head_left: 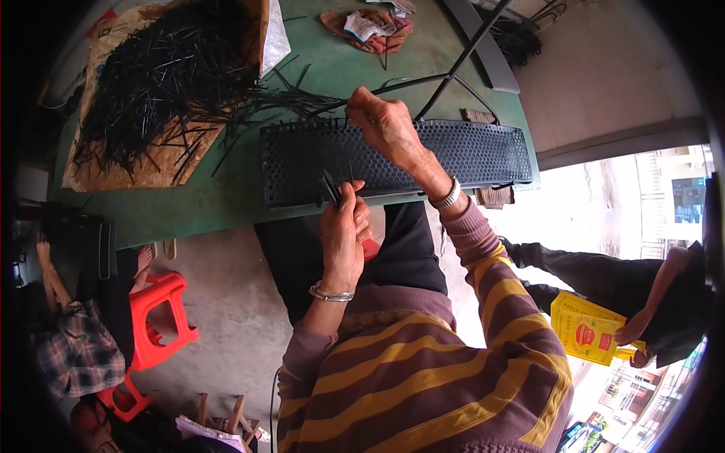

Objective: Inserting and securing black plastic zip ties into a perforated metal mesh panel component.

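Left hand (344,230) closed on dark strips (330,189), right hand (389,132) curled over the panel (468,155)

The left hand, near the middle of the frame, has its fingers drawn in around a few thin dark strips, which jut up from between thumb and fingers in front of the panel's lower edge. Just above and to the right, the right hand is bent at the wrist with its fingers folded in; its fingertips are hidden, so whether it has hold of anything I cannot tell.

The panel, long, black and honeycombed with holes, lies across the centre of the frame on a green table (310,53), near its front edge. Short dark pieces (294,122) stand along the left part of its upper edge.

At upper left, a large tangled pile of black strips (170,72) rests on a brown board (91,177), some spilling toward the panel. A crumpled cloth (393,41) lies at top centre, and black rods (451,77) cross above the panel. A red stool (162,317) stands at lower left. At lower right, another person's hand (634,330) is at a yellow bag (578,325).
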A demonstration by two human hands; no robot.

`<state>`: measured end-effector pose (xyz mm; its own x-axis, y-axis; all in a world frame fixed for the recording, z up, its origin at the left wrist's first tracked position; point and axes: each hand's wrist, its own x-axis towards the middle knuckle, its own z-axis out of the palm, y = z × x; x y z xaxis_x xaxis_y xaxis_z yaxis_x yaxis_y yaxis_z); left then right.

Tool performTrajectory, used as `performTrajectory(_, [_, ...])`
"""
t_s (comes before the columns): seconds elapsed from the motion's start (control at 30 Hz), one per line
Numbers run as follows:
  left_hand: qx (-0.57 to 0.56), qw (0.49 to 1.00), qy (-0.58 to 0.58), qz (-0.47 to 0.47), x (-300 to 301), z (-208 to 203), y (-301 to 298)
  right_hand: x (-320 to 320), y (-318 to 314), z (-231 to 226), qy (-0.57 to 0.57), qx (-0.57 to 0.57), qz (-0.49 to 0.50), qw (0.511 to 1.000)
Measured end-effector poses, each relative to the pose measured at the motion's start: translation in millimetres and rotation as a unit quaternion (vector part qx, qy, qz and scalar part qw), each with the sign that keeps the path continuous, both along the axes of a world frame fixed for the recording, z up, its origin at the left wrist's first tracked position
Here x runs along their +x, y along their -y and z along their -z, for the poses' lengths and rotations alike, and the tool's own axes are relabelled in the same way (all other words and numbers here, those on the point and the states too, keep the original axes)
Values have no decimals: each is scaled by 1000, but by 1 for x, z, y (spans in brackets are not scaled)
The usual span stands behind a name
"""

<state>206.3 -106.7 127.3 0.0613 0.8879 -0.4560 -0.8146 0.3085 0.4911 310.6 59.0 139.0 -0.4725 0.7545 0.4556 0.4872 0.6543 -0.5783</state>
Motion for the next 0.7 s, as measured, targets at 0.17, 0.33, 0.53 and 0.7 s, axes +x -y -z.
performTrajectory(0.17, [19,1000,-5,-16,2,2,1,-5,-11,4,-7,-21,2,1000])
performTrajectory(0.33, [28,999,-22,-18,2,3,3,-7,-9,5,0,9,-7,1000])
performTrajectory(0.53, [19,999,-20,-26,4,-2,5,-7,-11,11,-4,7,31,999])
performTrajectory(0.7, [27,999,-16,-35,2,0,7,-6,-4,26,81,31,37,996])
